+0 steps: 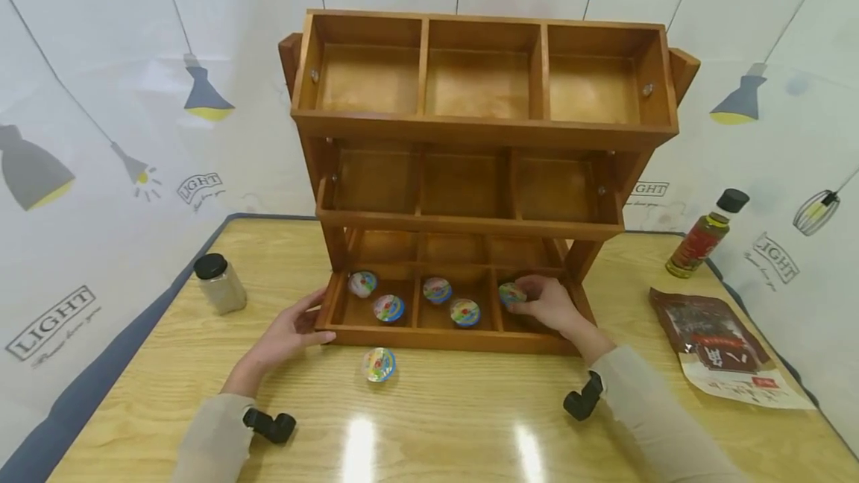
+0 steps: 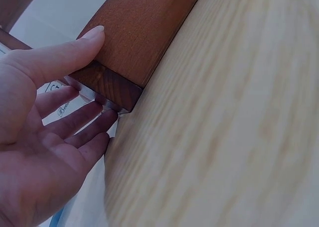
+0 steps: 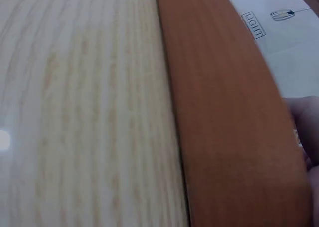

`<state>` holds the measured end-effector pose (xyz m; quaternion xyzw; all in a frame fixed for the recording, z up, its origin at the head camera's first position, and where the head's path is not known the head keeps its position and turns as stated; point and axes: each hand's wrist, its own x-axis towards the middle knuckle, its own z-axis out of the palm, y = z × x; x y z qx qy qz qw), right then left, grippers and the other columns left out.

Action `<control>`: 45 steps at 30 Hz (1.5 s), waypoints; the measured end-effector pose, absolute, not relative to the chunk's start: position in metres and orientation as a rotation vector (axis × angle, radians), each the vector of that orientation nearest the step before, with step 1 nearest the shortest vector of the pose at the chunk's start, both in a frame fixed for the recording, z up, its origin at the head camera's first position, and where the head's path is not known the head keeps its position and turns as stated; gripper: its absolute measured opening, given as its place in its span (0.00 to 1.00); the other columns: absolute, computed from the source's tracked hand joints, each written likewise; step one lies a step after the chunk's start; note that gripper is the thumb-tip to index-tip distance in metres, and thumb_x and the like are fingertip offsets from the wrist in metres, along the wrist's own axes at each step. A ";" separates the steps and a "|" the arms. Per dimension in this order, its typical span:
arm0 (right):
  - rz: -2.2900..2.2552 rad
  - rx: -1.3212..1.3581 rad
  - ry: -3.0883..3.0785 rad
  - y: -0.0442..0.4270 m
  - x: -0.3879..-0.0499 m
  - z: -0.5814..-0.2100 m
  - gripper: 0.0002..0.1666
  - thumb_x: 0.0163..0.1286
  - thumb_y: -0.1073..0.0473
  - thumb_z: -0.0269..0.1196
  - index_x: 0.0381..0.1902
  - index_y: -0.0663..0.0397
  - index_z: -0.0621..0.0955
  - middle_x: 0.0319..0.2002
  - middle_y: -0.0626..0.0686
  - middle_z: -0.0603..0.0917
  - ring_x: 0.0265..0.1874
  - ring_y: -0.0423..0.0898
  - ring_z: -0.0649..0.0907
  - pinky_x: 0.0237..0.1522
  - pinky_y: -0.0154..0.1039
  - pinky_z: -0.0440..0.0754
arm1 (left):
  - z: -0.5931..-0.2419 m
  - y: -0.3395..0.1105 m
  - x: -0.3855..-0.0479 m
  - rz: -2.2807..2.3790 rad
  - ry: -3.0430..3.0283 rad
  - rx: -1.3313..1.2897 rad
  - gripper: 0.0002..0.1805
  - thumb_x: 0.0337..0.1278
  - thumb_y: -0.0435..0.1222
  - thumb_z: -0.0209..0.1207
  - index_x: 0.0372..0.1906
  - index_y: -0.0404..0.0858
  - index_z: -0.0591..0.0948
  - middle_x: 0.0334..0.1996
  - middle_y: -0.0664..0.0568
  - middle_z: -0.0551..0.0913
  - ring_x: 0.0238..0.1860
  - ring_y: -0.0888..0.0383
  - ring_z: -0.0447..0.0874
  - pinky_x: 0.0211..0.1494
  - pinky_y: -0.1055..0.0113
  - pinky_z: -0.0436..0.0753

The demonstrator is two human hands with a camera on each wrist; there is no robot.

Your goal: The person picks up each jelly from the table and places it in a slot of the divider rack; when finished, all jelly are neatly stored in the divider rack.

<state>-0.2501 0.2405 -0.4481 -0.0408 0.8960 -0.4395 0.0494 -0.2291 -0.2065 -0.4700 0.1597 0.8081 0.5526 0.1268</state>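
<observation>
In the head view a wooden shelf stands on the table. My right hand pinches a small round cup in the bottom tier's right compartment. Two cups lie in the left compartment and two in the middle one. Another cup lies on the table before the shelf. My left hand is at the shelf's front left corner. In the left wrist view, the left hand has its thumb on the wood and its fingers beside the corner. The right wrist view shows little of the right hand.
A jar with a black lid stands at the left of the table. On the right are an oil bottle and a brown and white food packet. Upper shelf tiers rise above the hands.
</observation>
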 end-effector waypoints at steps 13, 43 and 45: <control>-1.416 -0.146 2.648 0.242 -0.250 -0.454 0.34 0.53 0.56 0.66 0.55 0.65 0.69 0.51 0.65 0.74 0.50 0.57 0.75 0.43 0.40 0.78 | -0.470 -0.206 -0.229 1.628 2.337 0.464 0.45 0.47 0.40 0.62 0.69 0.44 0.51 0.67 0.41 0.53 0.64 0.42 0.59 0.63 0.51 0.65; -2.167 -0.980 2.322 0.129 -0.189 -0.445 0.13 0.55 0.67 0.63 0.37 0.71 0.77 0.37 0.60 0.82 0.34 0.41 0.82 0.36 0.37 0.82 | -0.469 -0.205 -0.229 1.604 2.363 0.437 0.45 0.46 0.42 0.63 0.68 0.44 0.52 0.67 0.41 0.54 0.64 0.42 0.59 0.64 0.50 0.63; -1.996 -0.878 2.301 0.118 -0.182 -0.449 0.14 0.53 0.63 0.65 0.38 0.65 0.78 0.37 0.60 0.83 0.35 0.46 0.82 0.37 0.38 0.82 | -0.469 -0.205 -0.229 1.608 2.359 0.435 0.45 0.46 0.42 0.63 0.68 0.44 0.52 0.67 0.41 0.54 0.64 0.42 0.59 0.64 0.50 0.63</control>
